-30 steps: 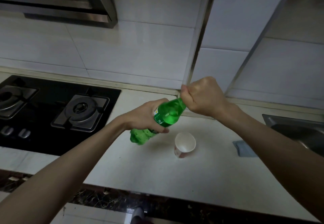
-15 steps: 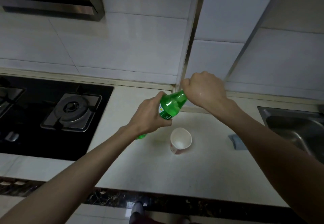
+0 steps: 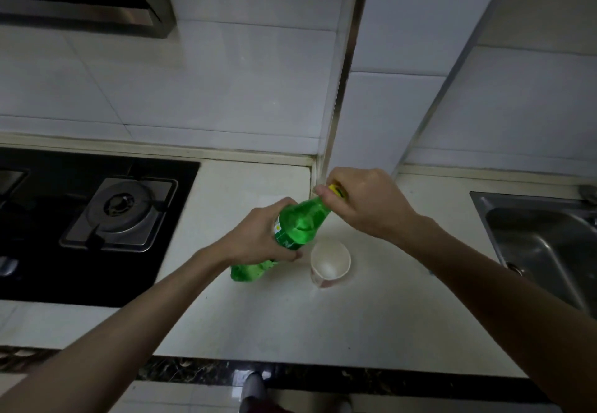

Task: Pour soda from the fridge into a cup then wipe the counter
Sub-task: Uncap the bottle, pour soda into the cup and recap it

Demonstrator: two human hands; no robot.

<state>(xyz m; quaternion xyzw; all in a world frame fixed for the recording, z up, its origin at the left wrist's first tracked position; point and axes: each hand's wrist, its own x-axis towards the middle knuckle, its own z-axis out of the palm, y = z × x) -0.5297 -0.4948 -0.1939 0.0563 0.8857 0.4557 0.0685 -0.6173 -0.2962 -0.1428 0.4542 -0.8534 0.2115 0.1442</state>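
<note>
A green soda bottle (image 3: 298, 225) is tilted above the white counter (image 3: 290, 322), neck pointing up to the right. My left hand (image 3: 258, 235) grips its body around the label. My right hand (image 3: 361, 202) curls round the yellow cap (image 3: 337, 190) at the neck. A white paper cup (image 3: 329, 262) stands upright on the counter just below and right of the bottle; its inside looks dry.
A black gas hob (image 3: 97, 219) with a burner fills the left of the counter. A steel sink (image 3: 542, 241) sits at the right edge. Tiled wall and a corner post stand behind. The counter's dark front edge (image 3: 290, 374) runs below.
The yellow cap now shows between my right fingers; before, the fist hid it. The blue cloth seen right of the cup earlier is now behind my right forearm. The view shifted slightly.
</note>
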